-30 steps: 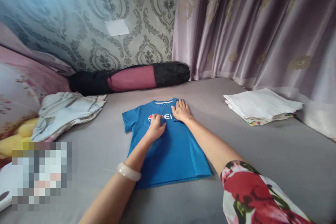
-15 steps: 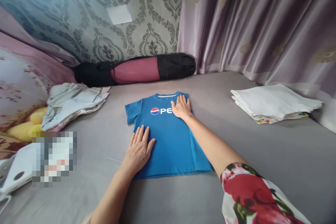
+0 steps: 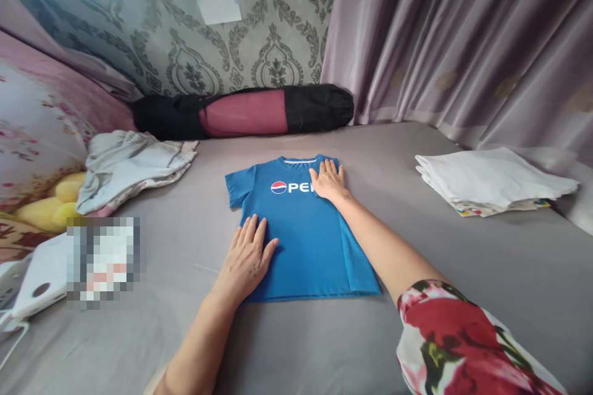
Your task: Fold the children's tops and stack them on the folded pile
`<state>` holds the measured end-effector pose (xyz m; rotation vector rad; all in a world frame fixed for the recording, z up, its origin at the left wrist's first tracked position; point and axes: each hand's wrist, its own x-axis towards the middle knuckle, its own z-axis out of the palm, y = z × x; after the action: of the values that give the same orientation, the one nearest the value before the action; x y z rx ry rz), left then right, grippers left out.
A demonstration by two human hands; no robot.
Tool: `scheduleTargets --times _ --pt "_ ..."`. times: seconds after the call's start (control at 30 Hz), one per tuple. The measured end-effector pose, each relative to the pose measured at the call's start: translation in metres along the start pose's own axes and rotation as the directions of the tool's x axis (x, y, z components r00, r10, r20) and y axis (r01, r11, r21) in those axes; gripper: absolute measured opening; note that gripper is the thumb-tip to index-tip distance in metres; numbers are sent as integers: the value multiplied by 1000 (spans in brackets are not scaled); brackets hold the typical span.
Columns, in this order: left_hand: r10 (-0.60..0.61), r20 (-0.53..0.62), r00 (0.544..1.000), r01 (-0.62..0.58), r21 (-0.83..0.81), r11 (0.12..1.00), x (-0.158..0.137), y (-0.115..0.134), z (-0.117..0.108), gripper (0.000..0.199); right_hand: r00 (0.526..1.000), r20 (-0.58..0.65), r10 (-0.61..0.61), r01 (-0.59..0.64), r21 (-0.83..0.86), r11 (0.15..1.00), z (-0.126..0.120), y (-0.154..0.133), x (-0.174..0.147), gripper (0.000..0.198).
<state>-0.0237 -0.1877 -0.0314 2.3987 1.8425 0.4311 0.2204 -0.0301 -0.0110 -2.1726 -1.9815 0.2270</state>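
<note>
Left hand (image 3: 246, 261) lies palm down over the left edge of the blue T-shirt (image 3: 303, 253), its fingers stretched out close together and the thumb standing apart. Right hand (image 3: 328, 181) rests flat on the shirt's right shoulder, fingers slightly spread, covering the end of the white lettering (image 3: 299, 187). Neither pinches any cloth. The shirt is laid front up in the middle of the grey sheet (image 3: 162, 290), collar (image 3: 300, 162) away from the person and hem towards them. Its left sleeve (image 3: 241, 187) sticks out to the side; no sleeve shows on the right — tucked under or hidden by the hand, I cannot tell.

The step in hand looks like smoothing and steadying the shirt, one palm anchoring the shoulder while the other presses the side. As I judge it, a next move calls for light palms — any drag would pucker the front — and for fingertips getting under an edge before the cloth can be turned. A stack of white cloth (image 3: 498, 179) sits well apart on the right.
</note>
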Motion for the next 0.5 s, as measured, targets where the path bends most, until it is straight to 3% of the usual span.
scheduleTargets --times 0.17,0.33,0.5 --pt "0 27 1000 0 -1 1000 0 0 -4 63 999 -34 6 -5 33 999 6 0 -1 68" --pt "13 44 999 -13 18 1000 -1 0 -8 63 999 31 -34 28 172 985 -11 12 -6 67" --pt "50 35 998 -52 74 996 -3 3 -10 64 989 64 -134 125 137 983 -30 36 -67 69"
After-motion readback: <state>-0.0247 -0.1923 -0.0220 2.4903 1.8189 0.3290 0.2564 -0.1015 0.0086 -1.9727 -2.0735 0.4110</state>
